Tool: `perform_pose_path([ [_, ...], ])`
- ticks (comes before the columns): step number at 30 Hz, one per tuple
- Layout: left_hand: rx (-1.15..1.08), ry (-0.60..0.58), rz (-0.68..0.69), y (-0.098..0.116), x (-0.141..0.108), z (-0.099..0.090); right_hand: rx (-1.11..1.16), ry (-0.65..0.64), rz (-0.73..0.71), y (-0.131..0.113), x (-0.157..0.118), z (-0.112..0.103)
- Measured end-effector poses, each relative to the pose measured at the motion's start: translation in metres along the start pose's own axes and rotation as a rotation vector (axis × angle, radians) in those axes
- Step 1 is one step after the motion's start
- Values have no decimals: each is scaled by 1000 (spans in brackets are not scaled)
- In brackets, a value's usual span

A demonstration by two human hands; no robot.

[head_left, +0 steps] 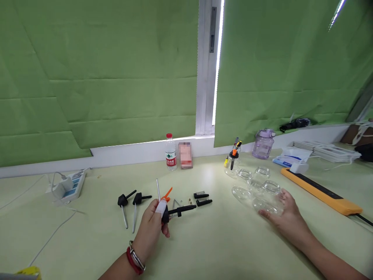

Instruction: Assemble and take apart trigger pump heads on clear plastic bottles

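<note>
My left hand (153, 218) is closed on a black spray head with a long black nozzle (186, 209) pointing right. A thin pale tube (157, 189) rises above the fingers, and an orange lever (168, 194) shows just behind. My right hand (287, 217) grips a clear bottle (269, 200) by its lower right side; the bottle is at the table. Other clear bottles (262, 174) stand close behind it. Left of my left hand lie two black heads with pale tubes, one (122, 200) and another (138, 198). Black pieces with springs (201, 195) lie right of the nozzle.
A red-capped water bottle (171, 153) and a blurred pink box (185, 155) stand at the back. A bottle with a black and orange top (233, 155) is near a purple jug (263, 144). Power strips lie left (74, 186) and right (323, 192).
</note>
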State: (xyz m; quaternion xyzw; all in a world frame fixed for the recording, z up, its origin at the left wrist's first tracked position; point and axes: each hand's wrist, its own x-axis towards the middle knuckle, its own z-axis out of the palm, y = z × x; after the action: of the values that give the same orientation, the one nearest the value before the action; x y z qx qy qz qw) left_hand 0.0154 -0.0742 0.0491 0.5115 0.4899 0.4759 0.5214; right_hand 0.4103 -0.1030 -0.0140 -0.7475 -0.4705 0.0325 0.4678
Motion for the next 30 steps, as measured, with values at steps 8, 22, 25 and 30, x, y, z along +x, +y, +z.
perform_pose_path([
  [8, -13, -119, -16, 9, -14, 11, -216, -20, -970, -90, -51, 9],
  [22, 480, -38, 447, 10, -26, -3, 314, -927, -574, -194, -57, 44],
  [25, 698, -41, 431, 6, -23, -3, 493, -1196, -238, -191, -50, 50],
  [30, 614, -135, 150, -5, -9, 2, 461, -1160, -77, -168, -52, 76],
])
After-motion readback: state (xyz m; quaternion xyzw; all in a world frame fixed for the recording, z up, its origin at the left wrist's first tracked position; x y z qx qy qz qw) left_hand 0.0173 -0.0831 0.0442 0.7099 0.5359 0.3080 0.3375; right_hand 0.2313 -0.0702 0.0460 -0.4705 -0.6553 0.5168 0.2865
